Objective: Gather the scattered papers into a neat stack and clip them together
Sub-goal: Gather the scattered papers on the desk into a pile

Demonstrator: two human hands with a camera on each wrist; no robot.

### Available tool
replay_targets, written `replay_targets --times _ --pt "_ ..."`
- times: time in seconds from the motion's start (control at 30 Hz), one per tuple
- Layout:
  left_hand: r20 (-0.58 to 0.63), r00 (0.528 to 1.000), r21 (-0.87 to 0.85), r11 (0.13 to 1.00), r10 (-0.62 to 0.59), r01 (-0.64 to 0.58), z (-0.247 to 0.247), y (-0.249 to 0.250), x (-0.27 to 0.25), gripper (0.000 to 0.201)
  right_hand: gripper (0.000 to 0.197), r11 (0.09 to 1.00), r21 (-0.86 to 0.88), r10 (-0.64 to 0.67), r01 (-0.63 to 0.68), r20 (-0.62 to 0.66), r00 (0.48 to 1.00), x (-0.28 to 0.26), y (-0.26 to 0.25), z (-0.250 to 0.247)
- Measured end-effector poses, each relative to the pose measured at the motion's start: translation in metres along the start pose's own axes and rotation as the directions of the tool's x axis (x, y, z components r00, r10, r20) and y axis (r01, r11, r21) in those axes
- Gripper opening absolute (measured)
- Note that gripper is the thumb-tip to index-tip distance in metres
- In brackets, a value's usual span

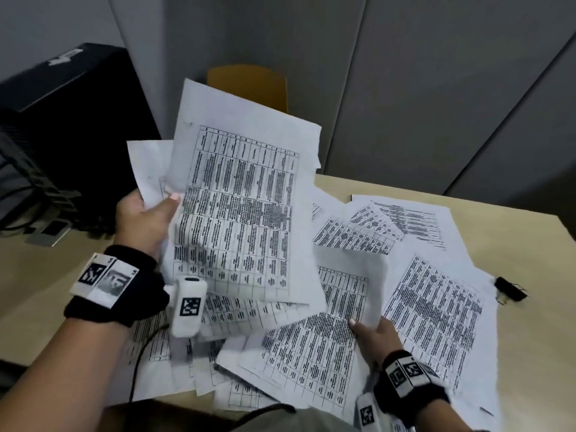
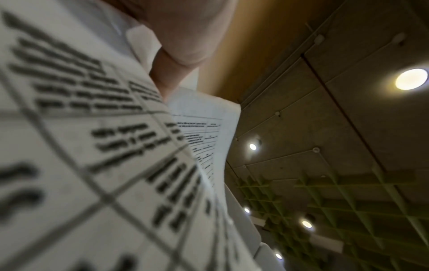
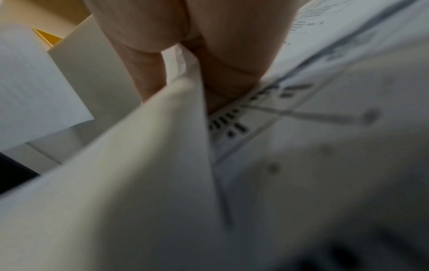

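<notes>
White printed sheets fill most of the view. The left hand (image 1: 146, 219) grips a sheaf of papers (image 1: 240, 207) raised above the table (image 1: 514, 244), thumb pressed on the printed face and fingers hidden behind; the left wrist view shows a finger (image 2: 167, 77) against the sheets. The sheaf stands nearly upright, its long axis running from near to far and leaning slightly right, its sheets fanned unevenly at the far-left corner. The right hand (image 1: 374, 338) pinches the near corner of a single curled sheet (image 1: 349, 282), thumb on top, lifting it off the scattered papers (image 1: 436, 310) that lie overlapping at mixed angles on the table. A black binder clip (image 1: 511, 289) lies on bare wood just right of the scattered papers. A black computer case (image 1: 62, 120) stands at far left, and an orange chair back (image 1: 249, 85) shows behind the raised sheaf.
</notes>
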State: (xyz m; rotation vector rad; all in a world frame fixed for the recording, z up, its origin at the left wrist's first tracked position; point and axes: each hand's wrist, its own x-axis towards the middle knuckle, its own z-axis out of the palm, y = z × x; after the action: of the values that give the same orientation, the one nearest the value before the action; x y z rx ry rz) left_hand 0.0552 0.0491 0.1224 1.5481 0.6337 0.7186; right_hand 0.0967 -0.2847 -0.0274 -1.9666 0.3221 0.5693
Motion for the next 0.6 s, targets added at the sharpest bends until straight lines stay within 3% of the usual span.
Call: replay_targets --times 0.13,0.27,0.33,0.4,0.5,0.6 --pt "0.095 0.984 0.112 0.984 -0.148 0.137 0.007 -0.029 -0.027 0.021 0.017 0.999 -0.005 -0.037 0.037 -0.010 0.999 -0.001 -0.002 0.000" --pt "0.189 0.894 0.304 0.890 -0.406 0.340 0.014 -0.075 -0.055 0.016 0.017 0.999 -0.017 -0.037 0.037 0.002 0.999 0.000 -0.001 -0.001" --pt "0.159 0.860 0.354 0.841 -0.484 0.408 0.016 -0.096 -0.058 0.015 0.019 1.000 -0.019 -0.015 0.015 0.022 1.000 0.001 -0.001 -0.002" --pt "0.100 0.861 0.396 0.814 -0.499 0.426 0.019 -0.114 -0.055 0.016 0.031 0.999 0.007 0.041 -0.041 0.029 0.999 0.005 -0.004 -0.002" --pt "0.009 0.886 0.455 0.791 -0.464 0.409 0.029 -0.128 -0.049 0.017 0.071 0.978 0.176 0.108 -0.113 0.038 0.993 0.013 -0.007 -0.004" --pt "0.004 0.900 0.539 0.759 -0.436 0.365 0.042 -0.131 -0.046 0.022 0.081 0.963 0.245 0.094 -0.113 0.088 0.992 0.017 -0.009 -0.003"
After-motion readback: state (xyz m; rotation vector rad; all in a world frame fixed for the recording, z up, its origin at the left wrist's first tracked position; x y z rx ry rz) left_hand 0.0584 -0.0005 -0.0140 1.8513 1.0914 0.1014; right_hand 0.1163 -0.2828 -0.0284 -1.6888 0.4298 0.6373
